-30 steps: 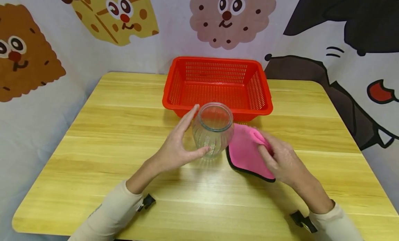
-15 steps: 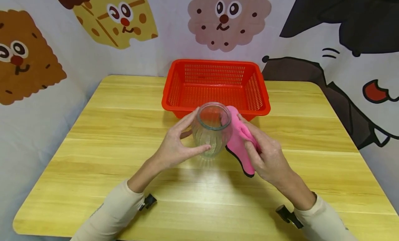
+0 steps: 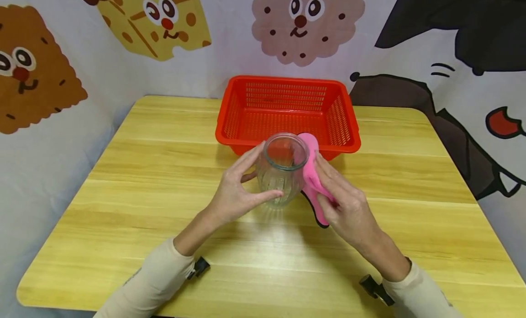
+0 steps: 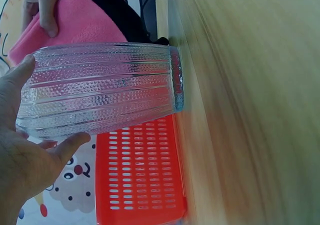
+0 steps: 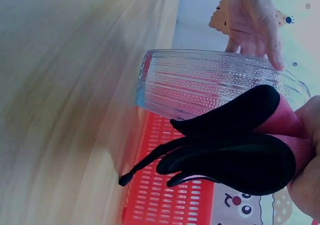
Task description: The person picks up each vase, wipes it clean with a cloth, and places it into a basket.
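Note:
A clear ribbed glass jar [image 3: 287, 185] stands mouth-up in the middle of the head view. My left hand [image 3: 234, 190] holds it from the left, thumb on the near side and fingers toward the back. In the left wrist view the jar's textured wall [image 4: 100, 92] shows, its base right at the tabletop. My right hand [image 3: 345, 204] pinches a folded pink cloth [image 3: 310, 172] with black edging against the jar's right side. The cloth's black-edged folds [image 5: 240, 157] hang beside the jar in the right wrist view, where most of the right hand is out of frame.
Just behind the jar sits a red perforated plastic basket [image 3: 287, 79], with nothing visible inside. All of it rests on a light wooden table [image 3: 123, 190]. A white backdrop [image 3: 230, 34] printed with cartoon snacks rises beyond the table's far edge.
My right hand has brought the cloth leftward from beside the jar up against its side, the cloth bunching narrower. My left hand and the jar have barely moved.

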Demonstrator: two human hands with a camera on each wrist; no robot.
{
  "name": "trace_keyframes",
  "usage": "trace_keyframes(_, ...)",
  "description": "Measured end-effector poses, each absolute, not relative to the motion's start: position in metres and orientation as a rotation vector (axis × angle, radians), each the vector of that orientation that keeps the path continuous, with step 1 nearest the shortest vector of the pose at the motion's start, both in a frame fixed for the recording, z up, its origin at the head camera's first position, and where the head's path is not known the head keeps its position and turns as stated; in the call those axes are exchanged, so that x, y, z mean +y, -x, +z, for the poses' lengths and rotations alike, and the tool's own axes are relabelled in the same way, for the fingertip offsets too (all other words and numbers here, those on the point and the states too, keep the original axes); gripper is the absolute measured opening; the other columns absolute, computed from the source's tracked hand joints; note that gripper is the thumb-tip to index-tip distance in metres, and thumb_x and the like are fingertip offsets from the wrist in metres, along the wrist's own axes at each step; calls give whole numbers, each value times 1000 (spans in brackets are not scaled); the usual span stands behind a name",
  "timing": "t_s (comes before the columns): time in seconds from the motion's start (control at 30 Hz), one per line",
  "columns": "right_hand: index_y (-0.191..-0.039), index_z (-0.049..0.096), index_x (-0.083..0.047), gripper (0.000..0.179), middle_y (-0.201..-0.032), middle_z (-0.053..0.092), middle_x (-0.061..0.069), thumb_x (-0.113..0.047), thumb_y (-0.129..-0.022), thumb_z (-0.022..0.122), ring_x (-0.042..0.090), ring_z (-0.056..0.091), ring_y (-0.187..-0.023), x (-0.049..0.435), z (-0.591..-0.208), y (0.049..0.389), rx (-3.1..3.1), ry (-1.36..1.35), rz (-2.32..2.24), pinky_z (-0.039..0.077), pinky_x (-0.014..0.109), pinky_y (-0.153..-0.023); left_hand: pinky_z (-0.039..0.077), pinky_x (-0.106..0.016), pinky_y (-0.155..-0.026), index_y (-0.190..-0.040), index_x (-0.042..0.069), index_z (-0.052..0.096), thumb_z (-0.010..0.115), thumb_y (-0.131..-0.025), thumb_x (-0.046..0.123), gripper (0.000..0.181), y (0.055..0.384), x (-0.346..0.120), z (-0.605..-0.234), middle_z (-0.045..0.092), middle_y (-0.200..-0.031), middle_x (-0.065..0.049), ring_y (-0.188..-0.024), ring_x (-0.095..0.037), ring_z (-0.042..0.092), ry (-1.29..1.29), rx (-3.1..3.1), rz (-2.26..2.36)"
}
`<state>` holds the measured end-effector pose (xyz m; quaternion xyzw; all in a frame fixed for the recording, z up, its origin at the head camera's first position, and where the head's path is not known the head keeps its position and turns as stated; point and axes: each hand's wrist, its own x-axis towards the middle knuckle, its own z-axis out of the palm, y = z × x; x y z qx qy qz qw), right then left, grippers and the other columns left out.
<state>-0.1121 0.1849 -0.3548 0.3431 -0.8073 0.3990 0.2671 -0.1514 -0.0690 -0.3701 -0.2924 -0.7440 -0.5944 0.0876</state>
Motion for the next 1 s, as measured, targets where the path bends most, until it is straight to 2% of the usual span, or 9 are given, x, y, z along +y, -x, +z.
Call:
trace_keyframes(0.37,-138,56,8,56,-149,49,18,13,-83,64,37,49,-134,186,-357,111,-2197,-920,1021,44,33,-105,57,-42,-91,-156,16,44,96,-70,9,101,153,-69,-372,46,-154,2,-134,-20,50,850,-2212,-1780)
trace_keyframes(0.57,-138,57,8,59,-149,49,18,18,-80,65,37,50,-133,186,-358,111,-2201,-924,999,44,34,-106,57,-40,-92,-155,18,45,96,-70,10,100,152,-67,-372,47,-152,4,-133,-18,51,813,-2228,-1788)
trace_keyframes(0.77,-137,57,9,63,-148,49,20,22,-76,69,35,49,-134,188,-359,108,-2232,-909,1009,44,30,-104,57,-39,-90,-154,16,46,97,-69,11,99,152,-66,-372,48,-152,2,-133,-18,50,792,-2226,-1773)
trace_keyframes(1.0,-136,58,8,60,-148,50,19,18,-78,67,36,51,-132,189,-361,108,-2241,-902,993,45,29,-103,58,-36,-88,-153,15,47,98,-68,12,99,152,-65,-372,49,-150,2,-129,-18,53,775,-2225,-1732)
